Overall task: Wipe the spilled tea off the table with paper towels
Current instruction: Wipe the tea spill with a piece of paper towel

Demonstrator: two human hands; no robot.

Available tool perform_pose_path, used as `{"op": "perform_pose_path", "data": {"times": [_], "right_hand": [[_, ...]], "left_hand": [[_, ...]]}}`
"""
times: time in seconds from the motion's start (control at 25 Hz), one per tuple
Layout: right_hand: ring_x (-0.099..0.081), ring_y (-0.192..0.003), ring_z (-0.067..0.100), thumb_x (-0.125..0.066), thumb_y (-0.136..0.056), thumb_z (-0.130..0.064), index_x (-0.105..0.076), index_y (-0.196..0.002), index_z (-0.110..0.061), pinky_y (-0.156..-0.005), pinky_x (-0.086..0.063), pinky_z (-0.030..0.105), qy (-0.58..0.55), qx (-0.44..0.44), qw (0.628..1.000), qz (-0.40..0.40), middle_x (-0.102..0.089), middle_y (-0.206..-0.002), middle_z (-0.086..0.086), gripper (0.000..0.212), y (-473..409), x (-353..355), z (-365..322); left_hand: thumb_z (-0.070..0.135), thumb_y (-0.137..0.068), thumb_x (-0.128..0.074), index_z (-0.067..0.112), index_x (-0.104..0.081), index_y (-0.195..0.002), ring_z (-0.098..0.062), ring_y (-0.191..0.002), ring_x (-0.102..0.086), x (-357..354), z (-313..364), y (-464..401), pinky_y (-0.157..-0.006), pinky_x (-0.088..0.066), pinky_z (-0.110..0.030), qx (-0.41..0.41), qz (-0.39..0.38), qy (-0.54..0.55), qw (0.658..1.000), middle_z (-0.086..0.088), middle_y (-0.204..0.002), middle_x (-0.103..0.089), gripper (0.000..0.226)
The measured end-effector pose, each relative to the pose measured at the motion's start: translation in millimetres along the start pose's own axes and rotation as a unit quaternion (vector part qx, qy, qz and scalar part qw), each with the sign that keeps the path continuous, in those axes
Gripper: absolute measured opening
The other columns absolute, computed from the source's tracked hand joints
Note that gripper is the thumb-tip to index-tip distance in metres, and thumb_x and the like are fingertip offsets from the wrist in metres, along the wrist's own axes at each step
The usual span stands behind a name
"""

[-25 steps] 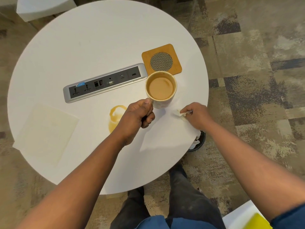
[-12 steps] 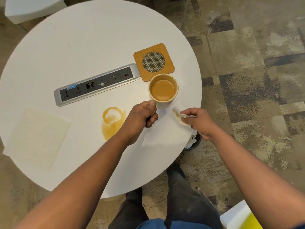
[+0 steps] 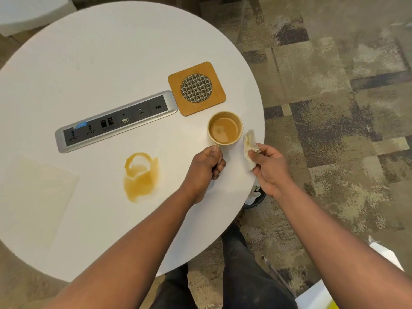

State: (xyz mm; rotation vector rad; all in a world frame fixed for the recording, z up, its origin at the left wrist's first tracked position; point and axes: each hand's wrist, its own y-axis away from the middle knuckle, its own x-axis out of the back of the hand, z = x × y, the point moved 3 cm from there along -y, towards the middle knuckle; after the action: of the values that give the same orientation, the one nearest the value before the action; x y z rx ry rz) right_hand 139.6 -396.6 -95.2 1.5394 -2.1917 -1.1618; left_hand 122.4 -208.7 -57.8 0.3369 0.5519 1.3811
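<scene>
Near the table point(image 3: 93, 52) edge, tea-filled cup point(image 3: 225, 128) in left-hand fingers point(image 3: 217, 166), right fingers point(image 3: 256, 158) pinching crumpled paper towel point(image 3: 249, 144).

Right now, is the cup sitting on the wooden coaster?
No, the cup is beside the wooden coaster, nearer the person, with the left hand at its handle.

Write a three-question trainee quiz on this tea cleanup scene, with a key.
1. True or false: the tea spill has been wiped up.
2. What does the right hand hold?
A. coaster
B. crumpled paper towel
C. spoon
3. Fill in: the left hand grips the ____ by its handle.

Key:
1. False; the puddle lies on the table.
2. B, the paper towel.
3. Cup, beside the coaster.
</scene>
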Motion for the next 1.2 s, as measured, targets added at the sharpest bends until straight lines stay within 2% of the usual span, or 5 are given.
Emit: {"op": "perform_pose_path", "data": {"times": [0.48, 0.68, 0.84, 1.04, 1.2], "right_hand": [[-0.073, -0.085, 0.016, -0.064, -0.087, 0.009, -0.072, -0.091, -0.012, -0.068, -0.059, 0.028, -0.030, 0.000, 1.000, 0.001, -0.076, -0.093, 0.006, 0.022, -7.2, -0.6, -5.2], [-0.071, -0.092, 0.020, -0.064, -0.088, 0.008, -0.070, -0.096, -0.010, -0.074, -0.061, 0.031, -0.025, 0.000, 1.000, -0.001, -0.073, -0.102, 0.010, 0.021, -8.3, -2.5, -6.4], [-0.072, -0.087, 0.018, -0.063, -0.088, 0.009, -0.069, -0.098, -0.009, -0.068, -0.060, 0.029, -0.030, 0.016, 0.999, -0.001, -0.073, -0.099, 0.009, 0.021, -3.4, -7.0, -13.8], [-0.072, -0.085, 0.015, -0.066, -0.088, 0.006, -0.073, -0.093, -0.019, -0.072, -0.059, 0.029, -0.004, 0.142, 0.990, 0.009, -0.076, -0.089, 0.000, 0.027, 18.4, -25.5, -44.3], [-0.066, -0.083, 0.011, -0.073, -0.085, -0.005, -0.076, -0.093, -0.032, -0.076, -0.056, 0.028, 0.175, 0.306, 0.936, -0.010, -0.073, -0.095, -0.005, 0.028, 47.3, -57.4, -68.1]], "left_hand": [[0.033, -0.111, -0.034, 0.020, -0.045, -0.074, -0.010, -0.058, -0.036, -10.7, -12.5, -15.8, -0.056, -0.036, -0.021, 0.004, 0.011, 0.020, 1.000, 0.003, -0.067, -0.050, 0.041], [0.034, -0.111, -0.033, 0.019, -0.045, -0.075, -0.009, -0.057, -0.035, -9.7, -14.3, -15.2, -0.055, -0.034, -0.021, 0.011, 0.014, 0.020, 1.000, 0.002, -0.067, -0.048, 0.040], [0.035, -0.111, -0.033, 0.019, -0.049, -0.078, -0.008, -0.056, -0.034, -9.7, -11.6, -13.0, -0.054, -0.031, -0.022, 0.007, 0.016, 0.004, 1.000, 0.003, -0.065, -0.046, 0.040], [0.039, -0.104, -0.053, 0.022, -0.060, -0.098, -0.006, -0.054, -0.038, -0.8, -9.5, -3.0, -0.051, -0.032, -0.021, 0.038, 0.052, 0.022, 0.998, 0.008, -0.060, -0.047, 0.020], [0.041, -0.095, -0.067, 0.027, -0.060, -0.110, -0.001, -0.049, -0.045, 23.4, -9.7, 14.8, -0.050, -0.038, -0.016, 0.012, 0.119, -0.039, 0.992, 0.014, -0.055, -0.050, 0.021]]}}
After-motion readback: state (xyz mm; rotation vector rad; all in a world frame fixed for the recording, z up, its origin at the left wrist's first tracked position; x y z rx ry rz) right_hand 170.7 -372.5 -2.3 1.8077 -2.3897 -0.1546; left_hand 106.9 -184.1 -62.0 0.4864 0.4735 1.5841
